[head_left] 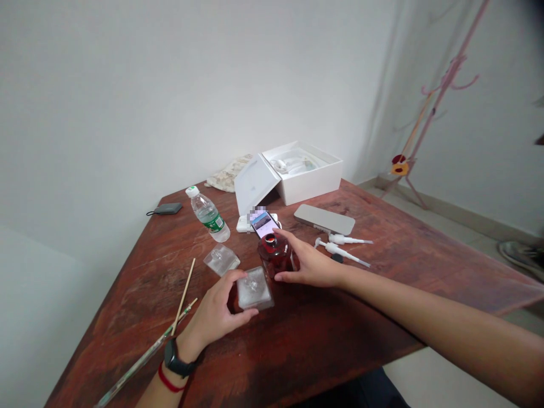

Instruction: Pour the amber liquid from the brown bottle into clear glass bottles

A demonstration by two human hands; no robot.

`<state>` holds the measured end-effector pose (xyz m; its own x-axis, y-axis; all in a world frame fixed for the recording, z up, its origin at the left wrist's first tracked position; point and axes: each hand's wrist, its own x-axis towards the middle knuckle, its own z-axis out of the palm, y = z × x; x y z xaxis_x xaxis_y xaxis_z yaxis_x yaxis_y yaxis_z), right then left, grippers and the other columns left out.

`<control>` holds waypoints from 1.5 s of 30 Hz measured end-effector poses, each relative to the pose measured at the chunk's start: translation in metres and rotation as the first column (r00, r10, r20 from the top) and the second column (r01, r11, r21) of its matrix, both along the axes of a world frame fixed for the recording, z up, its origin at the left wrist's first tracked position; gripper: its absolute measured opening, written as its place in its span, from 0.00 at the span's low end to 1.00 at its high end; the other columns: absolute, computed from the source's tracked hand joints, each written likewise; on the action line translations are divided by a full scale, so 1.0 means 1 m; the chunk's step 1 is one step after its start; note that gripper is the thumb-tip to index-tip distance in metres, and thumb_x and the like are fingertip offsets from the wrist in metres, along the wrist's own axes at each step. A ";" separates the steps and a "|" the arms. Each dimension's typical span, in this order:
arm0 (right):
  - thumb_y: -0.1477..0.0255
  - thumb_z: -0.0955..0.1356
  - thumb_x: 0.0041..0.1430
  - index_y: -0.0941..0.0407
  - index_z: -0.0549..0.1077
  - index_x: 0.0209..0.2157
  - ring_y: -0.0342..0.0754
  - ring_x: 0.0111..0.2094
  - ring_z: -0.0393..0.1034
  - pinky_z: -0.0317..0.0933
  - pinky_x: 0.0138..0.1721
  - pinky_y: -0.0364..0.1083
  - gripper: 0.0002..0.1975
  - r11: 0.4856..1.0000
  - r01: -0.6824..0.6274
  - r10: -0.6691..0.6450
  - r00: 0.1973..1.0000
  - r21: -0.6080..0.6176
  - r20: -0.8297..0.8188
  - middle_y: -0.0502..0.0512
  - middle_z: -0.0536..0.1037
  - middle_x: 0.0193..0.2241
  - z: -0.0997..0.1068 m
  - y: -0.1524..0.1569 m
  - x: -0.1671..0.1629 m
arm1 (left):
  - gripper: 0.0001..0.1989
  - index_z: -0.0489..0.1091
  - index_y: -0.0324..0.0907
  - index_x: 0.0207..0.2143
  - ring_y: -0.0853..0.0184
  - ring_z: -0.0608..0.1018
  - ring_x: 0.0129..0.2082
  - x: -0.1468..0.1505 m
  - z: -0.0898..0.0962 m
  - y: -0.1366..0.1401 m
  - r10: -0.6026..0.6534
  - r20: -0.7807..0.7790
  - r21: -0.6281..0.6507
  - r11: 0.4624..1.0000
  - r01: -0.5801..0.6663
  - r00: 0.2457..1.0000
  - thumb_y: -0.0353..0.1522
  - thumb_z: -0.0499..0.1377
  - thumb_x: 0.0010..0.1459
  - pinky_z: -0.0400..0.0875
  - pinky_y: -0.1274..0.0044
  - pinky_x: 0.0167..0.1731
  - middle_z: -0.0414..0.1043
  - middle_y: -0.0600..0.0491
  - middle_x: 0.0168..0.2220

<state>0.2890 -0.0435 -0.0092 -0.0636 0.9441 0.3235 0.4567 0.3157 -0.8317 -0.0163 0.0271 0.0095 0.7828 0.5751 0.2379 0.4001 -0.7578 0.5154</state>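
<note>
My left hand [219,309] is curved around the near-left side of a clear square container [255,288] with a small knob on top; thumb and forefinger rest at its edges. Beside it, my right hand [312,262] grips a dark amber bottle [275,258] from the right. The bottle stands upright and its neck is uncapped. A similar clear square piece [221,259] with a knob lies just beyond my left hand. Two white pump heads [342,252] with tubes lie right of the bottle, near a small black round cap [337,258].
Behind the bottle lies a lit phone [266,224]. Further back are a water bottle [208,214], an open white box [312,181], a grey-white flat case [324,219], a cloth [229,174] and a grey pouch [168,209]. Chopsticks, one in a wrapper [140,362], lie left.
</note>
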 end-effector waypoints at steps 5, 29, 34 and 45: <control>0.58 0.83 0.52 0.54 0.56 0.76 0.68 0.70 0.70 0.59 0.72 0.66 0.57 1.000 -0.006 0.006 1.000 -0.011 0.020 0.70 0.73 0.69 0.002 0.000 0.000 | 0.32 0.68 0.46 0.60 0.50 0.84 0.55 0.001 0.005 -0.003 -0.005 -0.005 -0.010 1.000 0.005 1.000 0.35 0.74 0.56 0.78 0.64 0.57 0.79 0.46 0.57; 0.59 0.83 0.53 0.53 0.57 0.74 0.69 0.68 0.71 0.62 0.70 0.67 0.55 0.999 0.005 -0.003 0.997 -0.035 0.072 0.70 0.73 0.69 0.004 -0.003 0.002 | 0.34 0.69 0.47 0.63 0.47 0.83 0.58 0.001 0.003 -0.004 -0.042 0.061 -0.086 0.995 0.047 0.997 0.39 0.75 0.57 0.76 0.59 0.62 0.78 0.42 0.61; 0.60 0.83 0.53 0.52 0.56 0.74 0.67 0.71 0.68 0.58 0.73 0.67 0.54 1.000 -0.017 0.017 0.998 -0.014 0.053 0.69 0.71 0.70 0.003 -0.003 0.003 | 0.34 0.71 0.49 0.63 0.47 0.85 0.54 0.001 -0.003 -0.003 -0.025 0.093 -0.054 0.998 0.030 0.995 0.39 0.75 0.56 0.79 0.60 0.58 0.80 0.44 0.59; 0.62 0.83 0.53 0.51 0.55 0.73 0.66 0.71 0.67 0.56 0.74 0.65 0.53 0.996 -0.042 0.045 0.998 -0.082 0.034 0.68 0.71 0.69 0.012 -0.006 0.002 | 0.29 0.74 0.49 0.58 0.50 0.87 0.48 0.006 -0.001 -0.007 -0.004 0.162 -0.071 0.997 0.016 0.987 0.36 0.74 0.53 0.82 0.68 0.51 0.84 0.48 0.53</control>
<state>0.2908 -0.0497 0.0027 -0.1153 0.9633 0.2423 0.4737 0.2677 -0.8390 -0.0108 0.0203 0.0086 0.7430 0.5877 0.3203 0.2999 -0.7201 0.6257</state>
